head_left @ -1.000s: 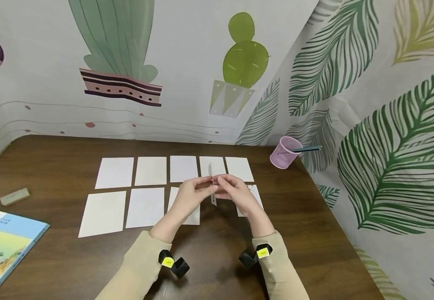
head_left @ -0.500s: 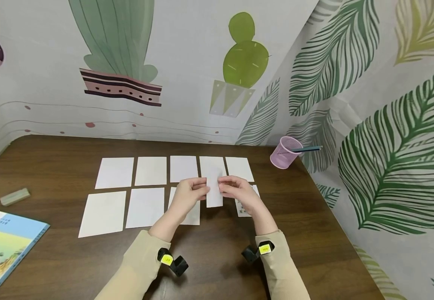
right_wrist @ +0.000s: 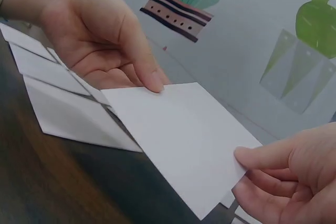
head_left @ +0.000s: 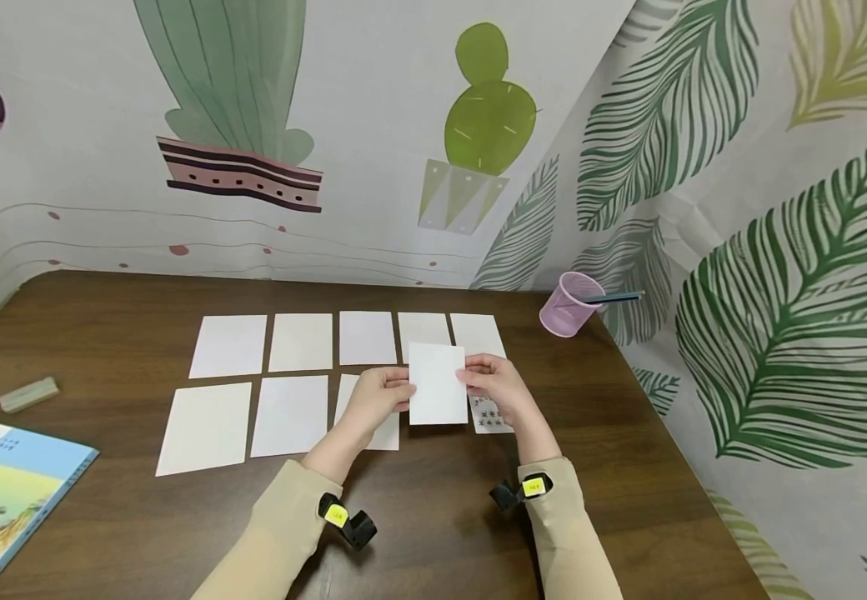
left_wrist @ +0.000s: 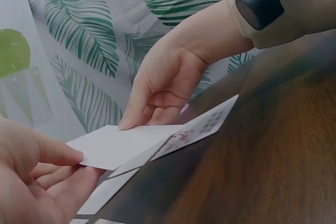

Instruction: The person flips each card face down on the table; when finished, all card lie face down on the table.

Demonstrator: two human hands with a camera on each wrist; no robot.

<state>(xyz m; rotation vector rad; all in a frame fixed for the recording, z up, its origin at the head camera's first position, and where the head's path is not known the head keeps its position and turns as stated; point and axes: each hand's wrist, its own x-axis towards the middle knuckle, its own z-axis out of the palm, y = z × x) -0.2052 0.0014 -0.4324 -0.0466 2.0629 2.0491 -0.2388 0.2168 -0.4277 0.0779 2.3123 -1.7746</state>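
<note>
A white card (head_left: 438, 392), its blank face up, is held just above the table between both hands. My left hand (head_left: 373, 402) pinches its left edge, thumb on top and fingers beneath. On the opposite edge my right hand (head_left: 499, 387) pinches it the same way; both grips also show in the right wrist view, around the card (right_wrist: 184, 140). Under my right hand lies a card with printed marks (head_left: 490, 414), partly hidden; in the left wrist view this printed card (left_wrist: 197, 128) shows pink and dark marks.
Two rows of blank white cards lie beyond and left of my hands, including a front-left card (head_left: 204, 429). A pink mesh pen cup (head_left: 564, 308) stands back right. An eraser-like block (head_left: 29, 395) and a book (head_left: 13, 492) lie at left.
The card was edge-on between my fingers, then turned until its blank side faces up. My right hand has shifted slightly right; the other cards have not moved.
</note>
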